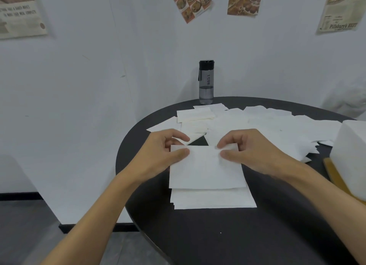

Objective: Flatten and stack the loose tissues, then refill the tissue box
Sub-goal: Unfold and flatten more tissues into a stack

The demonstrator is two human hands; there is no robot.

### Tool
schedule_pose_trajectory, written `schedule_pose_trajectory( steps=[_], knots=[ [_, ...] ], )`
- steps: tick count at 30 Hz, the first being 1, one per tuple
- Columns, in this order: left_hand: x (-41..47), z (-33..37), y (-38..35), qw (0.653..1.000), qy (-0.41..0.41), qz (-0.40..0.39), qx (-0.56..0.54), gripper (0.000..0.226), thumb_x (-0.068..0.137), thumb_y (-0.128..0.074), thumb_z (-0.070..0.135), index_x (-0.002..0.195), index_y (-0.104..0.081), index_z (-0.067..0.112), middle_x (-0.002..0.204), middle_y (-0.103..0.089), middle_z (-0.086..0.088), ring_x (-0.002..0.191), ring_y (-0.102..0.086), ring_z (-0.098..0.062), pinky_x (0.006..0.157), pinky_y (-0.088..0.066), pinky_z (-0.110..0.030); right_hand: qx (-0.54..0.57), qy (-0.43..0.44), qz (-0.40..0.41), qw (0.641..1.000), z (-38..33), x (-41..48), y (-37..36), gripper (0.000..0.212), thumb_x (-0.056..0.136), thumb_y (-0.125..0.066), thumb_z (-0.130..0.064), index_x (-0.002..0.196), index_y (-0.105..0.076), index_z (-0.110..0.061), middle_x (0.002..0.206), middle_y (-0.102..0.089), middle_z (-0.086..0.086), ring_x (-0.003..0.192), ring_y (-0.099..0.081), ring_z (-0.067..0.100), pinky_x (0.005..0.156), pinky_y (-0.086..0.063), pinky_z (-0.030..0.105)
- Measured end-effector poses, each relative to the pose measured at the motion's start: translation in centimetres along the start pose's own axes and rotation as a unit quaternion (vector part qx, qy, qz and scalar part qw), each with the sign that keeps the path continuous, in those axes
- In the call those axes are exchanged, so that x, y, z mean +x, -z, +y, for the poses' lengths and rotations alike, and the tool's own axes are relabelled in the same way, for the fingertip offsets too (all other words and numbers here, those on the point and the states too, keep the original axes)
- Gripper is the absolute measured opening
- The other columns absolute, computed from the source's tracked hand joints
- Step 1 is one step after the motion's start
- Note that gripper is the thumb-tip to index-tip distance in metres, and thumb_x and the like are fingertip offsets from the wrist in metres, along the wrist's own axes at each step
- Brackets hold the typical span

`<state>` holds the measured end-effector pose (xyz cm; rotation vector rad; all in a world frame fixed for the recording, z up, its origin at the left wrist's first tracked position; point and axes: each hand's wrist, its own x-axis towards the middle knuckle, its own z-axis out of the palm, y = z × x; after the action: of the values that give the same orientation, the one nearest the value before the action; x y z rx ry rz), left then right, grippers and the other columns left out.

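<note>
Top tissue: we hold the top tissue [206, 169] by its far edge, over the stack [213, 199], toward the desk's left edge and about midway from front to back.
Hands: our left hand [164, 151] pinches the far left corner between thumb and fingers; our right hand [249, 151] pinches the far right corner the same way.
Why held so: a grip at both corners keeps the thin sheet taut and flat, so we judge it can be squared to the sheets beneath before we let go.
Axis: the sheet's longer side runs left to right, parallel with the desk's near edge, and the stack lies the same way. Its free edge points toward us and stops short of the stack's near edge.
Loose tissues: the loose tissues [267, 124] are spread across the far half of the desk [217, 241], overlapping.
Tissue box: a white block we take for the tissue box [350, 161] stands at the right edge, within reach for refilling.
Bottle: a dark bottle [206, 82] stands upright at the far edge, apart from the work.
</note>
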<state>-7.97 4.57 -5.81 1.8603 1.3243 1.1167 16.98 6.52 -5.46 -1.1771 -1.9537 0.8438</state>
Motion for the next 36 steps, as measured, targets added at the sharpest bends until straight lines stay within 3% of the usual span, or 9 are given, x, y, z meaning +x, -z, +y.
schedule_pose_trajectory(
  steps=[6, 9, 12, 14, 19, 22, 28, 32, 36],
  knots=[
    [-0.9, -1.2, -0.7, 0.999, -0.013, -0.024, 0.045, 0.013, 0.089, -0.073, 0.012, 0.097, -0.075, 0.022, 0.094, -0.074, 0.016, 0.081, -0.071, -0.011, 0.077, -0.058, -0.024, -0.046, -0.01, -0.061, 0.997, 0.2, -0.1, 0.6, 0.009, 0.085, -0.077, -0.017, 0.082, -0.074, -0.025, 0.082, -0.073, -0.014, 0.057, -0.054, -0.001, 0.061, -0.04, 0.012],
    [-0.9, -1.7, -0.8, 0.996, -0.022, -0.025, 0.088, 0.012, 0.088, -0.073, 0.016, 0.094, -0.076, 0.026, 0.082, -0.07, 0.023, 0.069, -0.06, -0.014, 0.068, -0.052, -0.024, -0.076, -0.022, -0.1, 0.992, 0.5, -0.2, 0.6, 0.006, 0.083, -0.078, -0.02, 0.081, -0.074, -0.024, 0.087, -0.074, -0.007, 0.075, -0.066, 0.009, 0.071, -0.05, 0.024],
    [-0.9, -2.3, -0.8, 0.994, -0.028, -0.034, 0.099, 0.012, 0.087, -0.074, 0.02, 0.092, -0.075, 0.031, 0.065, -0.059, 0.008, 0.057, -0.044, -0.005, 0.06, -0.04, -0.018, -0.137, -0.034, -0.122, 0.983, 1.0, -0.2, 0.8, 0.008, 0.079, -0.08, -0.032, 0.083, -0.074, -0.031, 0.094, -0.068, -0.007, 0.08, -0.058, 0.007, 0.08, -0.048, 0.029],
    [-1.0, -2.6, -0.8, 0.993, -0.033, -0.046, 0.108, 0.011, 0.086, -0.076, 0.023, 0.087, -0.075, 0.034, 0.07, -0.059, -0.001, 0.058, -0.044, -0.006, 0.06, -0.039, -0.018, -0.173, -0.034, -0.132, 0.975, 1.3, -0.4, 0.8, 0.014, 0.077, -0.08, -0.043, 0.086, -0.071, -0.039, 0.102, -0.061, -0.017, 0.094, -0.052, -0.001, 0.088, -0.044, 0.026],
    [-1.1, -2.8, -0.8, 0.986, -0.036, -0.09, 0.139, 0.01, 0.083, -0.078, 0.029, 0.073, -0.075, 0.033, 0.1, -0.061, 0.016, 0.071, -0.056, -0.007, 0.067, -0.044, -0.015, -0.189, -0.025, -0.183, 0.964, 1.4, -0.7, 0.5, 0.023, 0.076, -0.077, -0.051, 0.095, -0.065, -0.052, 0.114, -0.047, -0.028, 0.122, -0.035, -0.003, 0.106, -0.032, 0.026],
    [-0.2, -3.3, -0.3, 0.99, -0.033, -0.064, 0.125, 0.008, 0.087, -0.072, 0.033, 0.08, -0.073, 0.035, 0.1, -0.064, 0.017, 0.08, -0.06, -0.007, 0.072, -0.045, -0.016, -0.18, -0.017, -0.176, 0.968, 1.4, -0.7, 0.2, 0.017, 0.08, -0.075, -0.047, 0.094, -0.066, -0.05, 0.112, -0.05, -0.027, 0.121, -0.036, -0.003, 0.103, -0.033, 0.026],
    [4.8, -7.2, 1.8, 0.972, 0.025, 0.123, 0.198, 0.015, 0.099, -0.056, 0.027, 0.112, -0.065, 0.027, 0.118, -0.058, 0.007, 0.103, -0.053, -0.003, 0.09, -0.038, -0.017, -0.089, 0.027, -0.001, 0.996, 1.9, -0.2, -2.7, 0.012, 0.091, -0.062, -0.03, 0.081, -0.068, -0.032, 0.103, -0.063, -0.017, 0.108, -0.046, -0.002, 0.088, -0.034, 0.018],
    [8.1, -9.8, 3.2, 0.96, 0.091, 0.09, 0.25, 0.035, 0.103, -0.046, 0.03, 0.136, -0.056, 0.022, 0.142, -0.051, -0.003, 0.117, -0.055, -0.019, 0.11, -0.039, -0.041, -0.101, 0.027, -0.005, 0.994, 2.5, 0.4, -3.5, 0.015, 0.091, -0.059, -0.035, 0.078, -0.066, -0.032, 0.1, -0.064, -0.017, 0.107, -0.047, -0.002, 0.091, -0.035, 0.021],
    [10.7, -11.0, 3.5, 0.941, 0.117, 0.055, 0.313, 0.045, 0.102, -0.048, 0.039, 0.144, -0.049, 0.021, 0.148, -0.051, -0.003, 0.131, -0.051, -0.024, 0.112, -0.037, -0.043, -0.105, 0.033, -0.01, 0.994, 2.5, 0.6, -3.6, 0.017, 0.092, -0.059, -0.035, 0.077, -0.065, -0.033, 0.099, -0.063, -0.015, 0.104, -0.048, -0.006, 0.084, -0.035, 0.01]
  ],
)
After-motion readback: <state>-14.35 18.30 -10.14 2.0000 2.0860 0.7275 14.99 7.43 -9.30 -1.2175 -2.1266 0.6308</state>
